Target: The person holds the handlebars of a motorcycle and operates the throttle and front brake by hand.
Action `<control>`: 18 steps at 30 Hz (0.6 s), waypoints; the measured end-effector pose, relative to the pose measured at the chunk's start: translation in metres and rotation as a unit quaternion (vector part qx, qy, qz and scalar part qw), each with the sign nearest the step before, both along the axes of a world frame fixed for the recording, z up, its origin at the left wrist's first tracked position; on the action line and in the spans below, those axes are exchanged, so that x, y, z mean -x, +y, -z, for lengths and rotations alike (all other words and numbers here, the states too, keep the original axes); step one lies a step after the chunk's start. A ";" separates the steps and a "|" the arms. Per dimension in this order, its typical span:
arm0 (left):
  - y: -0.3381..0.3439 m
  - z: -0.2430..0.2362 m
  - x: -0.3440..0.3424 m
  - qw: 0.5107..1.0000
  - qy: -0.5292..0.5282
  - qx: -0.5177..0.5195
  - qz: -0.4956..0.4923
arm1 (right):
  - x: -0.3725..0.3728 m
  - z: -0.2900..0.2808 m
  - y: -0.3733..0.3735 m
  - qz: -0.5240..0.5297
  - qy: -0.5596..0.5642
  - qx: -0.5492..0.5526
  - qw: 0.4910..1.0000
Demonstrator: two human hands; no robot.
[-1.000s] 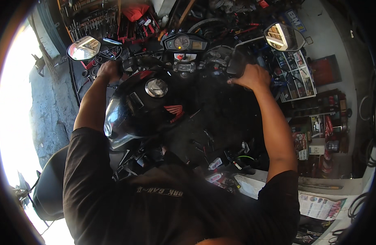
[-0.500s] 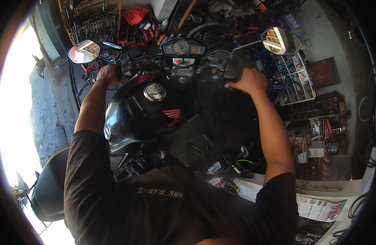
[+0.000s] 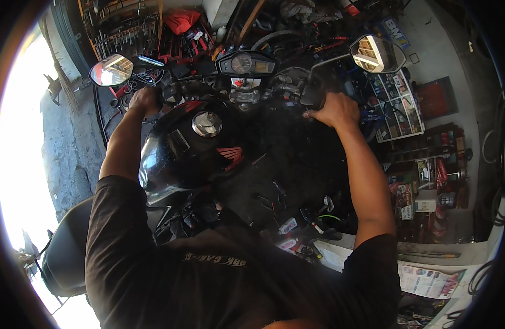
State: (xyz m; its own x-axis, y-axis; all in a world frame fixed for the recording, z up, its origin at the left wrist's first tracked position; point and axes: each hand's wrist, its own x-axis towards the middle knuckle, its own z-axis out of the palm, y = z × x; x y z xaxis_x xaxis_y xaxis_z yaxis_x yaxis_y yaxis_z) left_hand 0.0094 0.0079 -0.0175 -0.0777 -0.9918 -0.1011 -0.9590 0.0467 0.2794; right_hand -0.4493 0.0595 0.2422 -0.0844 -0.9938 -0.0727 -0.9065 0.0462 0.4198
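Note:
I stand at a motorcycle with both arms stretched forward to its handlebar. My left hand [image 3: 145, 101] is closed around the left handlebar grip, most of which it hides. On the other side my right hand [image 3: 340, 109] wraps the right handlebar grip, its thumb pointing inward. Between them sits the instrument cluster [image 3: 242, 63] with a round dial and a small display. The black fuel tank [image 3: 192, 142], with a red wing emblem and a silver filler cap [image 3: 207, 124], lies below the bar. A left mirror [image 3: 112, 70] and a right mirror [image 3: 377, 54] rise beyond my hands.
Wrenches hang on a tool rack [image 3: 126, 41] at the back left, beside a red cloth [image 3: 181, 21]. A glass-fronted display case [image 3: 395, 104] stands on the right. Small bottles [image 3: 288, 226] and tools lie on the dark floor. A seat [image 3: 69, 252] shows at the lower left.
Both hands stay on the handlebar grips. The view and the motorcycle have shifted only very slightly against each other.

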 end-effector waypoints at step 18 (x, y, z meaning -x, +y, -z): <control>-0.003 0.007 -0.002 1.000 0.006 0.007 0.010 | 0.003 -0.003 -0.002 0.000 -0.005 -0.013 1.000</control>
